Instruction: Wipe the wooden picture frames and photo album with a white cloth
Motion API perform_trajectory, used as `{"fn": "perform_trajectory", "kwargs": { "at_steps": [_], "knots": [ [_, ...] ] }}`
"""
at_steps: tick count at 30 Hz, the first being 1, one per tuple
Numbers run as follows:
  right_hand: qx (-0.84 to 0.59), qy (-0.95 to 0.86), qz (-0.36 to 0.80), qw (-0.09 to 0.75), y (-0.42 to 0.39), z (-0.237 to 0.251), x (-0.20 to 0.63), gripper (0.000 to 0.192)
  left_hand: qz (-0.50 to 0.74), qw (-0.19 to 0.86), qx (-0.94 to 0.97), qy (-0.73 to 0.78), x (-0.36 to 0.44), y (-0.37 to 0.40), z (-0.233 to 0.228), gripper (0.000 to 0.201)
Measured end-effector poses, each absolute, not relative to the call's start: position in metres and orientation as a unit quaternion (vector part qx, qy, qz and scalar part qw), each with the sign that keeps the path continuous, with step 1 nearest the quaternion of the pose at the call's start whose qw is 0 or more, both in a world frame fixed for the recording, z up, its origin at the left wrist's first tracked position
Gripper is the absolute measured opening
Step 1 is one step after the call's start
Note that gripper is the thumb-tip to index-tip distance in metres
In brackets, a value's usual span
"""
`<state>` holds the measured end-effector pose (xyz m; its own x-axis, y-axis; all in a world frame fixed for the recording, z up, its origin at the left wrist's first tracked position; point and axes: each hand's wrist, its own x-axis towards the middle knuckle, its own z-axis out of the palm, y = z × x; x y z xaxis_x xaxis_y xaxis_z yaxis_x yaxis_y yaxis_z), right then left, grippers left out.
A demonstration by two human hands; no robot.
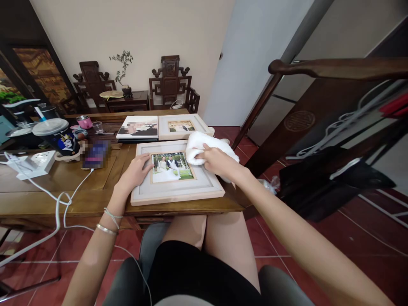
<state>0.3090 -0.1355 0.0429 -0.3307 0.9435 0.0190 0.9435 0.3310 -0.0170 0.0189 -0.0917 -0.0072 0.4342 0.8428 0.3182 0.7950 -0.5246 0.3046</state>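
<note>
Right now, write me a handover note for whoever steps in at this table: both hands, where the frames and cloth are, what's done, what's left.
Left hand: open, flat on the left border of the pale wooden photo frame, pinning it to the brown wooden table.
Right hand: shut on the white folded cloth, pressed at the frame's upper right corner.
Behind it lie a second pale frame and a white photo album.
Done: cloth is on the frame; how much has been wiped cannot be told.
Left: likely the rest of the border and the glass over the photo.

no readable text, labels or numbers
</note>
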Motion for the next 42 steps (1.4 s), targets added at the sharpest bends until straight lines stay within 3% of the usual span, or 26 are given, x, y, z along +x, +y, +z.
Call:
{"fn": "perform_trajectory", "kwargs": {
  "at_steps": [6, 14, 25, 29, 32, 36, 42],
  "knots": [
    [-0.557, -0.83, -0.015, -0.015, -0.171, 0.033, 0.313, 0.062, 0.219, 0.041, 0.838, 0.499, 0.02, -0.091, -0.007, 0.032],
    [-0.53, -0.847, 0.034, -0.017, -0.236, 0.043, 0.317, 0.063, 0.209, 0.064, 0.851, 0.478, 0.018, -0.098, -0.011, 0.049],
    [-0.618, -0.786, 0.0, 0.0, -0.128, 0.044, 0.297, 0.054, 0.208, 0.081, 0.856, 0.467, 0.019, -0.103, -0.007, 0.048],
    [-0.677, -0.733, -0.04, 0.054, -0.097, 0.059, 0.275, 0.05, 0.209, 0.083, 0.854, 0.469, 0.019, -0.103, -0.009, 0.05],
    [-0.6, -0.789, -0.099, 0.09, -0.077, 0.063, 0.241, 0.056, 0.214, 0.083, 0.855, 0.465, 0.018, -0.102, -0.01, 0.049],
    [-0.47, -0.876, -0.099, 0.04, -0.061, 0.058, 0.192, 0.063, 0.214, 0.074, 0.865, 0.448, 0.016, -0.098, -0.01, 0.046],
    [-0.448, -0.893, -0.049, -0.019, -0.056, 0.055, 0.178, 0.046, 0.216, 0.068, 0.867, 0.445, 0.017, -0.096, -0.009, 0.04]
  ]
}}
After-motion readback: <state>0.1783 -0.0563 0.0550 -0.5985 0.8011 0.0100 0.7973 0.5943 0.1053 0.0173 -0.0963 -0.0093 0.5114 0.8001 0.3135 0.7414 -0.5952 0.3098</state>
